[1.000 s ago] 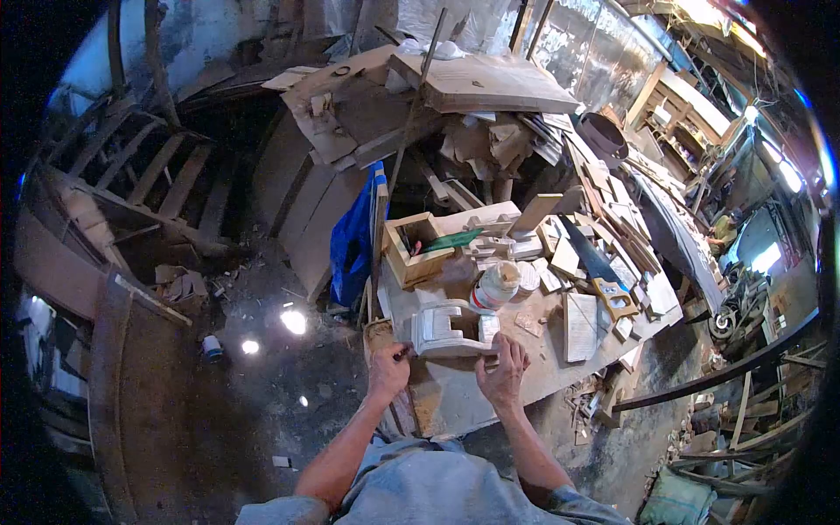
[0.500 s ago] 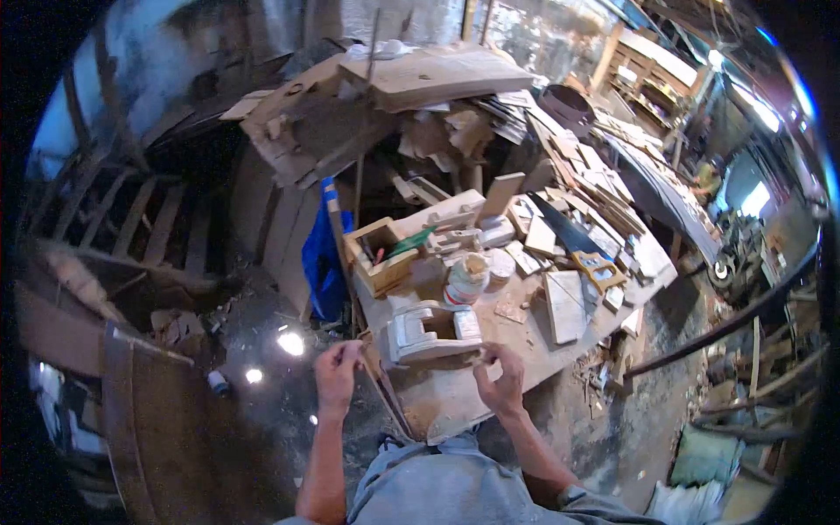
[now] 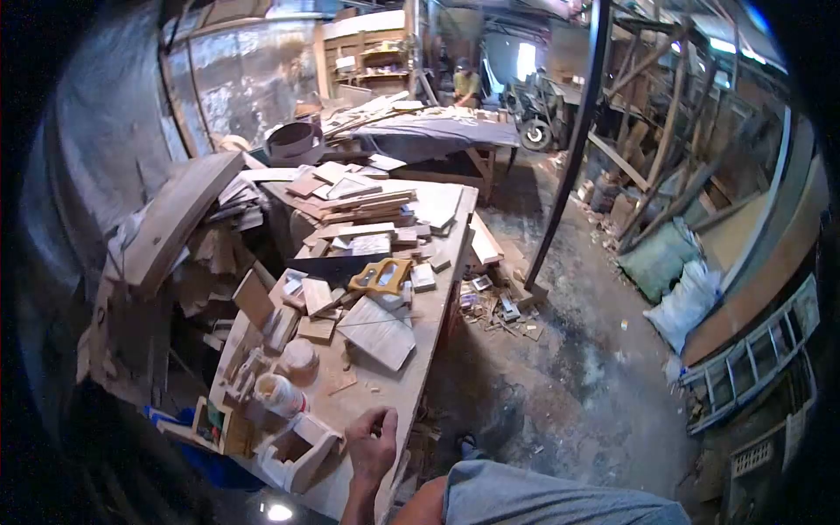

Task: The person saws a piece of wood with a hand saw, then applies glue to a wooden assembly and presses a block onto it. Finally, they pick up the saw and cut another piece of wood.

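Observation:
My right hand [image 3: 372, 442] is over the near edge of the cluttered workbench [image 3: 420, 367], its fingers curled in towards the thumb. Whatever it may hold is too small or hidden to make out. Just left of it lies a pale, cut-out wooden piece [image 3: 308, 451]; whether they touch is unclear. Behind that piece stands an open jar [image 3: 282, 395] with a whitish body, beside a round pale container [image 3: 299, 360]. A small wooden box [image 3: 236, 430] with something green inside is at the bench's left side. My left hand is out of view.
A yellow-handled saw [image 3: 381, 276], a flat board [image 3: 378, 332] and wood offcuts cover the bench further back. A dark post [image 3: 573, 149] rises at right of centre. Sacks [image 3: 687, 302] and a ladder [image 3: 751, 366] are at the right. A person [image 3: 465, 85] is in the background.
The view has swung to the right, so the bench appears lower left and more floor shows. My left hand has left the view. My right hand remains beside the wooden piece.

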